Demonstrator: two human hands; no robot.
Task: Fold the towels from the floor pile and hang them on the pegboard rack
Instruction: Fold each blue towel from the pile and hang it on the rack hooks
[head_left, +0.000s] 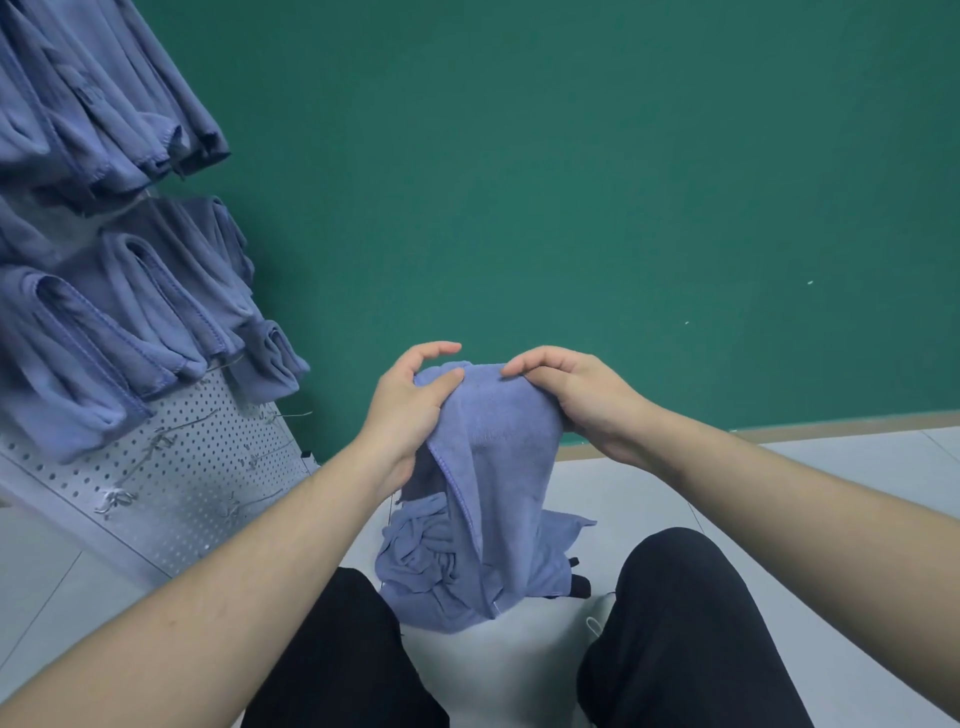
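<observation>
A blue towel hangs lengthwise in front of me, held up by its top edge. My left hand pinches its upper left part between thumb and fingers. My right hand grips the upper right part, fingers curled over the cloth. Below it, a crumpled pile of blue towels lies on the floor between my knees. At the left stands the white pegboard rack, with several folded blue towels hanging from its hooks.
A green wall rises straight ahead, with a tan baseboard at its foot. Bare metal hooks stick out of the lower pegboard. My black-trousered knees frame the pale tiled floor.
</observation>
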